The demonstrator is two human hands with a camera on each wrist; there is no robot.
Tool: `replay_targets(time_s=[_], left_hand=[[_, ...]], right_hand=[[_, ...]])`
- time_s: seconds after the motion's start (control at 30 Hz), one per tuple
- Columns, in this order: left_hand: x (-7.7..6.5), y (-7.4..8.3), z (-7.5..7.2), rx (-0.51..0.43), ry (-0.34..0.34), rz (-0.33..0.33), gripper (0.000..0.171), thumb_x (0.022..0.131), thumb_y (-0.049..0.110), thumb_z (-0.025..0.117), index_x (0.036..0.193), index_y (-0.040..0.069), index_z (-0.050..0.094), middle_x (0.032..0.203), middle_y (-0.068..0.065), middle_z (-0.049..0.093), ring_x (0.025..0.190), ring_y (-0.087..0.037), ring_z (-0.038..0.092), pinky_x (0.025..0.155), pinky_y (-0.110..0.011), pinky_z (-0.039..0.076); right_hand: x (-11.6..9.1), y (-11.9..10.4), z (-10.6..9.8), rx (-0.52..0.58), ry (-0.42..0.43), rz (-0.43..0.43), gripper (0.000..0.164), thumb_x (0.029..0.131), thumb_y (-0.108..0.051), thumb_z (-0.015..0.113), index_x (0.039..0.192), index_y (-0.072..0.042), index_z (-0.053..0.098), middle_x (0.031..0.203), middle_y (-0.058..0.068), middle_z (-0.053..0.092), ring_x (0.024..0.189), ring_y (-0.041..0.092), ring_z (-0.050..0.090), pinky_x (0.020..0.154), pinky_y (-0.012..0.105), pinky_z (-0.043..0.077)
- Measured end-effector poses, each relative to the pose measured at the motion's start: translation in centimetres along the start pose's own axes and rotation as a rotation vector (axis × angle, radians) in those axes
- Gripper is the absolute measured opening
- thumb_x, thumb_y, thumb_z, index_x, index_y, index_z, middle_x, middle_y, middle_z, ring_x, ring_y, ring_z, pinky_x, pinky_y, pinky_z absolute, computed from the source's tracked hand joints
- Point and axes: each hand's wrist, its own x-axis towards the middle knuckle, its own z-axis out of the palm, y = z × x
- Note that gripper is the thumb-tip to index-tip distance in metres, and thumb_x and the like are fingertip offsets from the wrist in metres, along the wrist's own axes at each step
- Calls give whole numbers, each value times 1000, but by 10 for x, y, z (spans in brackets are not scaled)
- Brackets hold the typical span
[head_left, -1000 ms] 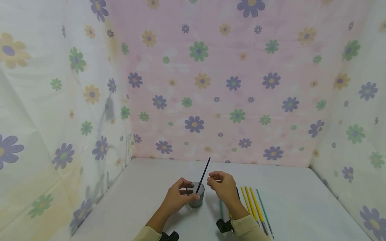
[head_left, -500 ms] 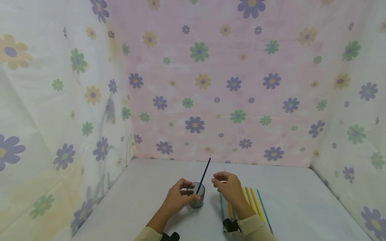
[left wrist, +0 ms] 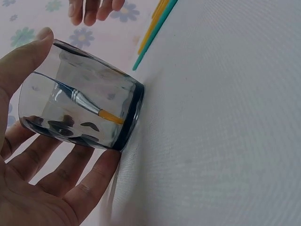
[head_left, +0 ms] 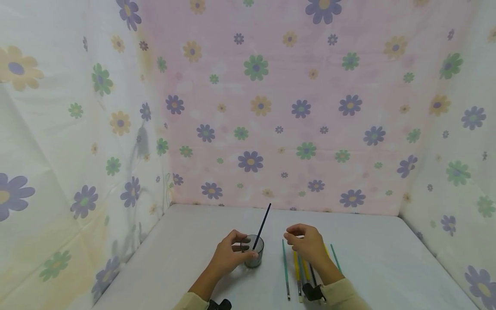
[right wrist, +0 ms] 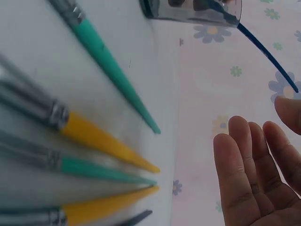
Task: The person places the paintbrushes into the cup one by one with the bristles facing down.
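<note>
In the head view my left hand (head_left: pixel 227 257) holds a clear, grey-tinted drinking glass (head_left: pixel 254 263) on the table, thumb on the near side and fingers on the far side. One dark blue paintbrush (head_left: pixel 264 222) leans in the glass, handle up and to the right. Its orange bristles (left wrist: pixel 111 117) point at the glass bottom in the left wrist view. My right hand (head_left: pixel 311 247) is raised over a row of paintbrushes, fingers loosely bent and nothing in them. A green paintbrush (head_left: pixel 285 268) and a yellow paintbrush (head_left: pixel 296 266) lie just left of it; others are partly hidden beneath.
The brushes lie side by side on the white table (head_left: pixel 186 245), handles pointing away from me. Another green paintbrush (head_left: pixel 335 257) lies to the right of the right hand. Flower-patterned cloth (head_left: pixel 279 142) hangs behind the table and along both sides.
My right hand has moved right, away from the brush in the glass, to above the row of brushes. The left hand stays on the glass.
</note>
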Motion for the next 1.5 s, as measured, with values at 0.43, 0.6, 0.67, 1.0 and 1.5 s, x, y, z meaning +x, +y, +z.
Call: replay_targets(time_s=[0.43, 0.6, 0.67, 1.0, 1.5], left_hand=[[-4, 2, -3, -20, -14, -7, 66, 78, 41, 91, 129, 14, 59, 136, -11, 65, 119, -28, 68, 97, -49, 58], [-5, 1, -3, -19, -14, -3, 65, 79, 40, 91, 129, 15, 59, 136, -11, 65, 119, -27, 68, 97, -49, 58], [-6, 0, -3, -12, -13, 0, 65, 78, 41, 91, 129, 15, 59, 135, -11, 65, 119, -27, 69, 97, -49, 58], [-7, -3, -3, 1, -6, 4, 63, 78, 40, 91, 127, 15, 60, 130, -4, 67, 118, -28, 69, 97, -49, 58], [-6, 2, -1, 20, 3, -20, 66, 78, 40, 91, 129, 13, 59, 131, -4, 66, 117, -26, 69, 96, -48, 59]], right_hand=[[-12, 10, -35, -158, -17, 26, 23, 95, -23, 77, 111, -7, 74, 109, 7, 72, 85, 23, 73, 70, 37, 63], [-15, 17, -49, -171, -23, 57, 24, 95, -21, 76, 112, -5, 73, 110, 10, 72, 86, 23, 73, 71, 37, 64], [-17, 21, -55, -150, -23, 79, 25, 94, -20, 77, 113, -4, 73, 110, 11, 72, 87, 24, 74, 72, 37, 64], [-26, 37, -84, -127, -35, 137, 36, 93, -26, 79, 117, 0, 71, 108, 12, 73, 88, 24, 74, 73, 38, 64], [-17, 63, -116, -227, -51, 314, 40, 89, -22, 82, 116, 4, 68, 106, 16, 72, 81, 18, 71, 68, 36, 63]])
